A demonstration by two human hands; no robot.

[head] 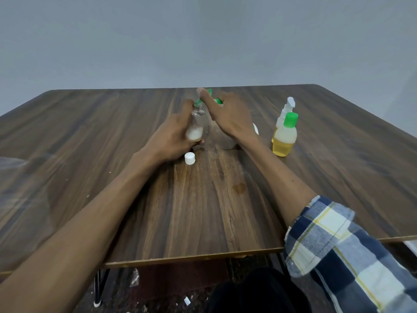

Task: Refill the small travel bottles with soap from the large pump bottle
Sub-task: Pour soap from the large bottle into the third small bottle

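My left hand (pixel 173 134) grips a small clear travel bottle (pixel 198 125), uncapped, with a little pale foamy soap at its bottom. Its neck sits under the green spout (pixel 199 100) of the large pump bottle. My right hand (pixel 228 114) lies over the green pump head (pixel 217 100), fingers spread and fairly straight, pressing it; the pump bottle's body is almost wholly hidden behind this hand. A white screw cap (pixel 189 158) lies on the wooden table (pixel 203 199) just in front of my left hand.
At the right stand a small bottle with a green cap (pixel 284 136), half full of yellow liquid, and behind it a white-nozzled spray bottle (pixel 285 111). A small wet stain (pixel 239 188) marks the table's middle. The table's front edge is near my body.
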